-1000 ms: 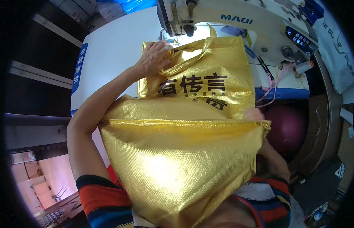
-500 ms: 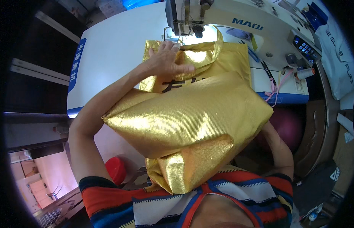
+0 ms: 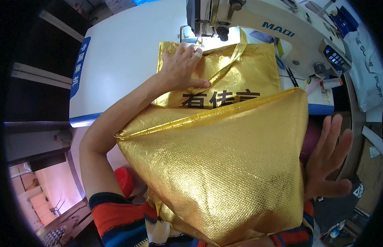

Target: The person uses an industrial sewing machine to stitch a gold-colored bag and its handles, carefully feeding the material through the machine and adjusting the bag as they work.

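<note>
A shiny gold tote bag [image 3: 224,173] with dark printing stretches from the sewing machine [image 3: 257,20] down over my lap. Its upper panel rests on the white machine table, and the lower part bulges toward me, folded along a seamed edge. My left hand [image 3: 181,70] presses on the upper panel just in front of the needle area, fingers spread, a white band round one finger. Under its thumb runs a gold strap handle [image 3: 230,64] of the bag. Beside the bag's right edge, my right hand [image 3: 329,158] is raised with fingers apart, holding nothing.
Right of the bag lie dark scissors [image 3: 292,78] and a thread spool [image 3: 332,83]. A white plastic bag [image 3: 368,74] hangs at the far right. The white table [image 3: 117,61] extends left; a red round stool [image 3: 124,181] stands below it.
The lower part of the bag has spread out and swung to the right, uncovering more of the printing. My right hand has come out from behind it and opened. My left hand stays near the needle.
</note>
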`<state>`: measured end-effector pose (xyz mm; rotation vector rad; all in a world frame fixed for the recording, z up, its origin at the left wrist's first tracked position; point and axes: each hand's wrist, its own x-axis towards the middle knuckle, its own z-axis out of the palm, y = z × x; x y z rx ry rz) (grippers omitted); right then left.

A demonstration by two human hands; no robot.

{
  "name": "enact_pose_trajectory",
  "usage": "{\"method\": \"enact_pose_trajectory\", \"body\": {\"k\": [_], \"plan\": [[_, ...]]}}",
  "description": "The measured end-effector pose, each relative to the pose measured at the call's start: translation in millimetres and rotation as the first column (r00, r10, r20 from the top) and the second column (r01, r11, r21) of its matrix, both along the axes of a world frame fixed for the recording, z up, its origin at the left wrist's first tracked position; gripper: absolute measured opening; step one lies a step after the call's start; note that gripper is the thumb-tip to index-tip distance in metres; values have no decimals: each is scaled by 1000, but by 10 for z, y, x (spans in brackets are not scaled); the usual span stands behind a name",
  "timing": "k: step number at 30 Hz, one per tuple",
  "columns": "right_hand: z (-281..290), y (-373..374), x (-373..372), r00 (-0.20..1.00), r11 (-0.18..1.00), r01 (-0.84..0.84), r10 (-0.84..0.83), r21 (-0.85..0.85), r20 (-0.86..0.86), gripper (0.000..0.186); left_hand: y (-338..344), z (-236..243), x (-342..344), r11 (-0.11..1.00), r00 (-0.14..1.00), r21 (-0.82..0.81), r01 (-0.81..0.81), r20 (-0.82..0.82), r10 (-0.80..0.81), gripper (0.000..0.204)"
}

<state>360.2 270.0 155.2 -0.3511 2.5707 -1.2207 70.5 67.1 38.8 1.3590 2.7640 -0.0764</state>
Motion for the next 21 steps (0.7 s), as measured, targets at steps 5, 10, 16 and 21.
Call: {"method": "enact_pose_trajectory", "body": {"k": [5, 10, 16, 21], "plan": [[51, -144, 12, 957, 993, -100, 114, 68, -265, 53, -92, -151, -17, 996, 996, 86, 30, -86, -23, 107], [14, -159, -321, 756, 984, 49, 75, 171, -651, 47, -199, -68, -8, 998, 1000, 60, -19, -20, 20, 97], [-130, -182, -877, 450, 871, 371, 136, 323, -883, 41, -90, -180, -219, 996, 992, 74, 57, -120, -48, 72], [-544, -123, -1280, 813, 670, 400, 55, 625, -580, 47, 23, 29, -262, 997, 999, -66, 42, -3, -43, 58]]}}
